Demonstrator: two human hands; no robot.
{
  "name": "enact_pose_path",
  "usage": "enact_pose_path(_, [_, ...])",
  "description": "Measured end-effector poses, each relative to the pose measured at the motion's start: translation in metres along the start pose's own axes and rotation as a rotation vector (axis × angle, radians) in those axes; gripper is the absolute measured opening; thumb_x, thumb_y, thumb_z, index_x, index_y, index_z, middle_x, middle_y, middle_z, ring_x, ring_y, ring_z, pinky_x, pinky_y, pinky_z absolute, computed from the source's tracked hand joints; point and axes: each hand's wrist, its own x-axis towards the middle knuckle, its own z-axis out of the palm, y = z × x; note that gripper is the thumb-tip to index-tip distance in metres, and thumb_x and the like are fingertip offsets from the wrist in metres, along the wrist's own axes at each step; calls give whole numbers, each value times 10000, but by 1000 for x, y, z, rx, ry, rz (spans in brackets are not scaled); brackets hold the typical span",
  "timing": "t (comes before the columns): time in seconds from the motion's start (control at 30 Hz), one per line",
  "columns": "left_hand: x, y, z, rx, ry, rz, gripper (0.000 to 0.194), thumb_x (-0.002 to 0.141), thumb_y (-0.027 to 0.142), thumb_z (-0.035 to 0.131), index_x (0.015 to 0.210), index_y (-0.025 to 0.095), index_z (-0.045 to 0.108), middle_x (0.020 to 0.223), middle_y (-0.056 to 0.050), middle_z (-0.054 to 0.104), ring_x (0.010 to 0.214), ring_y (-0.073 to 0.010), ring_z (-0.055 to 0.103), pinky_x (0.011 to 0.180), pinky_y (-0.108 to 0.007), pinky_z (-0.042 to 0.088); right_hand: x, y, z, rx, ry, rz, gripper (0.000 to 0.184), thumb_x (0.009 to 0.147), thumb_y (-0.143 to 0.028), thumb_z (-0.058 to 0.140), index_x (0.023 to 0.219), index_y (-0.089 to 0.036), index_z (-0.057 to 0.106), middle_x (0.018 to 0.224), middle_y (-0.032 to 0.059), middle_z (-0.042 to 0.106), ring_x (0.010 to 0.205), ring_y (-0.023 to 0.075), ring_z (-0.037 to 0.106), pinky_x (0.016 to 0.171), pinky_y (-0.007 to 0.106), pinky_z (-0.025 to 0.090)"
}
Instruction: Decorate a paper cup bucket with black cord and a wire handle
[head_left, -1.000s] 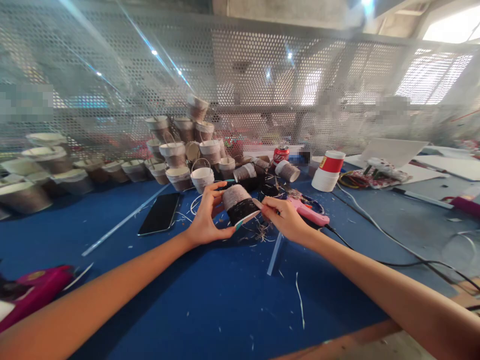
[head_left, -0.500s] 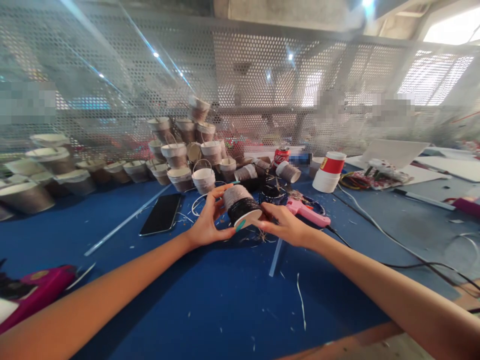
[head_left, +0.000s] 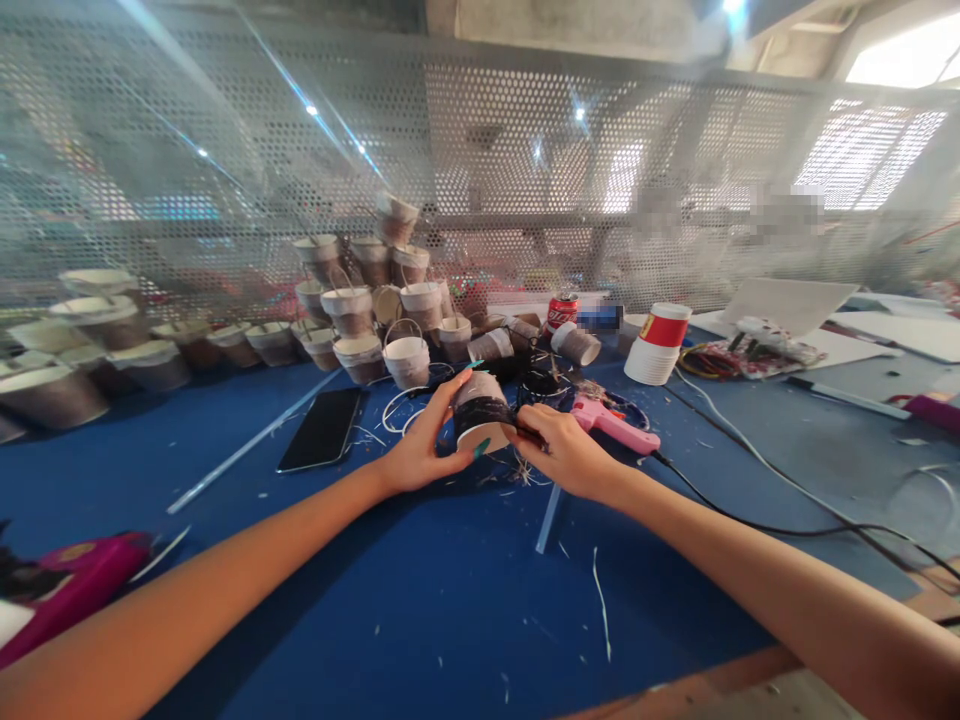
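Note:
A paper cup [head_left: 480, 405] lies tilted on its side above the blue table, its round white end facing me. Light grey cord covers its far part, and black cord [head_left: 486, 412] is wound around the part nearer me. My left hand [head_left: 424, 440] grips the cup from the left, thumb on the white end and fingers over the top. At the cup's right side, my right hand [head_left: 562, 445] is closed, fingers curled on the black cord by the rim; the fingertips are partly hidden. Just right of it rests a pink glue gun [head_left: 615, 425].
Stacked cord-wrapped cups [head_left: 352, 310] stand at the back left. A phone [head_left: 322, 430] lies left of my hands. White paper cups [head_left: 651, 362], stacked upside down, and a red can [head_left: 562, 312] are behind. A black cable [head_left: 720, 515] runs right; a magenta tool [head_left: 90, 580] lies left.
The cup has turned a little in my left hand, its white end now facing me more. My right hand's fingers have curled in closer at the cup's side.

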Motion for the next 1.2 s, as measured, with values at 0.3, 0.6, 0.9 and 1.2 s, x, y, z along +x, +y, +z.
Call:
enact_pose_path(0.3, [3,-2,1,110,-17,58,629,749,262,636,1315,245,362,1344,-134,399,1261,-277,398,1032,-490,362,-1,0,-1,-7,-29,-7,144,800,-115,448,689,-193,401,663,-11,415,616,115,406,589,234,319])
enact_pose_path(0.6, [5,-1,-2,183,-45,62,589,739,261,622,1290,221,417,1365,-134,407,1283,-295,371,1062,-501,302,1,4,-2,129,-82,16,127,739,-133,476,657,-195,402,619,-37,409,567,95,394,559,223,316])
enact_pose_path(0.9, [6,2,-4,101,-79,-33,597,732,256,615,1287,208,403,1313,-118,448,1219,-275,431,1021,-483,351,1,2,-9,428,-162,212,136,708,-239,547,642,-181,442,584,-52,395,537,78,340,510,218,283])
enact_pose_path(1.2, [4,5,-5,153,-46,32,622,707,211,615,1290,235,401,1306,-104,444,1211,-275,431,1019,-492,349,2,7,-15,675,-81,233,337,791,-454,511,607,-177,457,564,-35,416,525,85,364,510,242,276])
